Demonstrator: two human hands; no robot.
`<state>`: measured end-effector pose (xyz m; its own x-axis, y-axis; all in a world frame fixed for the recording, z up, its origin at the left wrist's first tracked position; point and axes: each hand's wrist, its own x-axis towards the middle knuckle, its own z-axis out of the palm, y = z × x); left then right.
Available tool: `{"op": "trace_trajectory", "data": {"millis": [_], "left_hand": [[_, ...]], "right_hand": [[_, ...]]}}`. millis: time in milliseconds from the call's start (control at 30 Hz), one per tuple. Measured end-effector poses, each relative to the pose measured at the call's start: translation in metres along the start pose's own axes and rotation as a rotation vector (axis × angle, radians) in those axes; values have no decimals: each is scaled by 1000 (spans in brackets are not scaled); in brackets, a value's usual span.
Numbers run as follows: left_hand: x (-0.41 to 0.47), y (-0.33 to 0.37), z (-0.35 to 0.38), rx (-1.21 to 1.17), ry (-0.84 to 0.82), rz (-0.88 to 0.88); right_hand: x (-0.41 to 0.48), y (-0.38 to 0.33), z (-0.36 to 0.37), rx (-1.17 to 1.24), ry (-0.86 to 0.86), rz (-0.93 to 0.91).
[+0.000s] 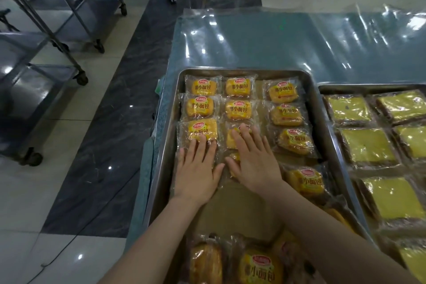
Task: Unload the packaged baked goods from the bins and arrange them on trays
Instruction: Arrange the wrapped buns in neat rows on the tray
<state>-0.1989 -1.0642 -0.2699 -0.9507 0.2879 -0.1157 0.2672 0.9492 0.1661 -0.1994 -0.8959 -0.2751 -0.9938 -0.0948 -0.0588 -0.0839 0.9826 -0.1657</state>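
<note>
A steel tray (242, 71) lined with brown paper holds several small yellow wrapped bread packs in three columns. My left hand (198, 168) lies flat, fingers spread, its tips on the third pack (200, 129) of the left column. My right hand (253, 161) lies flat over two packs in the middle column, one (230, 138) under its fingers and one (234, 157) under its palm. Neither hand grips anything. Loose packs (260, 267) are heaped at the tray's near end.
A second tray (368, 86) to the right holds flat yellow wrapped cake slices. Clear plastic sheet (299, 37) covers the table beyond both trays. Wheeled steel racks (57, 30) stand on the tiled floor at left, and a cable runs across the floor.
</note>
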Motion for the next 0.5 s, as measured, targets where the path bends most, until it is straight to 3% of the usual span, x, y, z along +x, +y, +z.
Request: {"op": "trace_trajectory", "data": {"millis": [300, 500], "left_hand": [[-23, 8, -12, -20, 88, 25], [-44, 21, -6, -54, 58, -61]], "right_hand": [[-48, 30, -45, 100, 82, 40], [-102, 73, -60, 184, -21, 212]]}}
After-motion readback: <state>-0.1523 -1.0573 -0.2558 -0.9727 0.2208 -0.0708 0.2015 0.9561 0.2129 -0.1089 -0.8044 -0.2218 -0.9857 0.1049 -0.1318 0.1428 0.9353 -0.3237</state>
